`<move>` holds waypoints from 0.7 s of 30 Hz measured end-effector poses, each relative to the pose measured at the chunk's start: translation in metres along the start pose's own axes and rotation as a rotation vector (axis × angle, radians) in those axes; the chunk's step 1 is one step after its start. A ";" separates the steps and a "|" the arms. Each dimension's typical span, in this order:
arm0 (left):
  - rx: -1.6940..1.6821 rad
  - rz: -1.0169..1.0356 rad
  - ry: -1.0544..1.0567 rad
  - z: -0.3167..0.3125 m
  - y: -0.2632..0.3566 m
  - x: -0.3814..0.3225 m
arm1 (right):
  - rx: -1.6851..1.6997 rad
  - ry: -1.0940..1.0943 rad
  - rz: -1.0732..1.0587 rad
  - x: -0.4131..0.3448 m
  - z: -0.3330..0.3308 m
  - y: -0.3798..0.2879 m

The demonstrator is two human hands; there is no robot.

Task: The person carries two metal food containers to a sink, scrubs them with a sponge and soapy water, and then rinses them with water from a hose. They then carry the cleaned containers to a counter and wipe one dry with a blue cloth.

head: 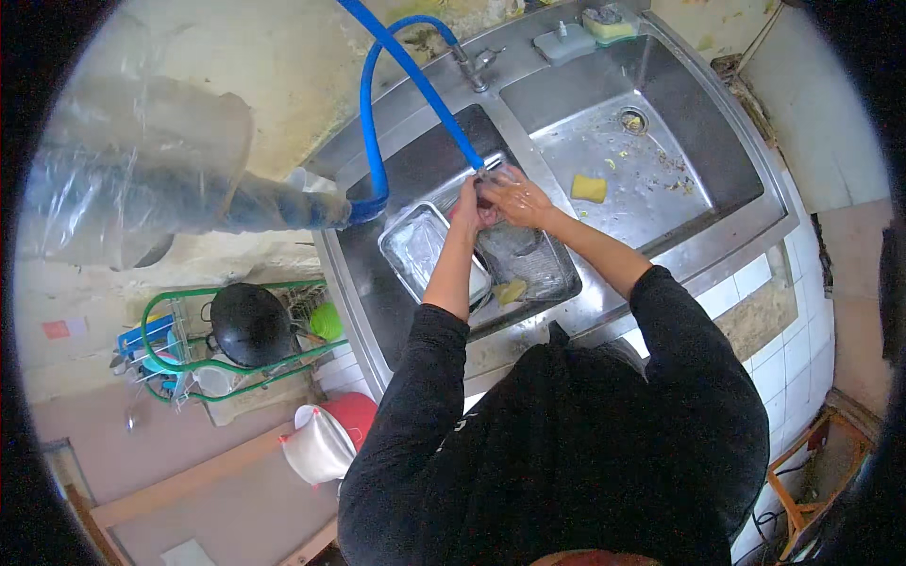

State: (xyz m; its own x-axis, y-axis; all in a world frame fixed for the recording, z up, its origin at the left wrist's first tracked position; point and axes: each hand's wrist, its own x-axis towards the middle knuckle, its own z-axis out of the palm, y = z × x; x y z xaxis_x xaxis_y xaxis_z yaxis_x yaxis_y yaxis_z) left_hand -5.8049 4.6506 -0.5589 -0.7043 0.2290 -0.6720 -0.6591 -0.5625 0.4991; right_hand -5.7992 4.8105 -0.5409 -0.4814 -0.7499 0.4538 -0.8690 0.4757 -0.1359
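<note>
Over the left basin (368, 283) of a stainless steel double sink, my left hand (466, 206) and my right hand (522, 201) meet just below the end of a blue hose (433, 99). Something small and reddish shows between them, but my fingers cover most of it. Whether either hand grips it is unclear. Below my left forearm a rectangular metal tray (416, 244) leans in the basin. To the right of the tray is shallow water, with a yellowish piece (508, 291) near the basin's front.
In the right basin (566, 145) lie a yellow sponge (589, 189) and food scraps near the drain (633, 121). A faucet (476, 69) and a soap dish (564, 45) stand on the back rim. At left, a green rack (233, 369) holds a black wok (251, 325).
</note>
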 end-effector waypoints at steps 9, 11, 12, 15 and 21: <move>-0.117 0.360 -0.028 0.030 -0.031 0.007 | 1.030 0.313 1.065 0.029 0.020 0.000; -0.037 0.349 0.024 0.038 -0.035 0.024 | 0.850 0.313 1.126 0.024 0.035 0.008; -0.018 0.352 -0.135 -0.035 -0.014 0.039 | 0.864 0.226 0.845 0.045 0.026 -0.020; 0.295 0.228 0.175 0.019 -0.021 0.011 | 0.410 -0.033 0.534 -0.001 0.017 -0.006; 0.326 0.524 0.159 0.032 -0.026 -0.003 | 1.545 -0.025 0.960 0.006 0.020 0.001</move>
State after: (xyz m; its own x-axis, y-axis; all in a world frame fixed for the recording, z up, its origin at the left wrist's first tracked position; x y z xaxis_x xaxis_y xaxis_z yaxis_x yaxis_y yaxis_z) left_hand -5.7940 4.6904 -0.5519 -0.9239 -0.1458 -0.3539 -0.3016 -0.2917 0.9077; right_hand -5.8052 4.7968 -0.5556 -0.8114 -0.5157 -0.2750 0.3738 -0.0963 -0.9225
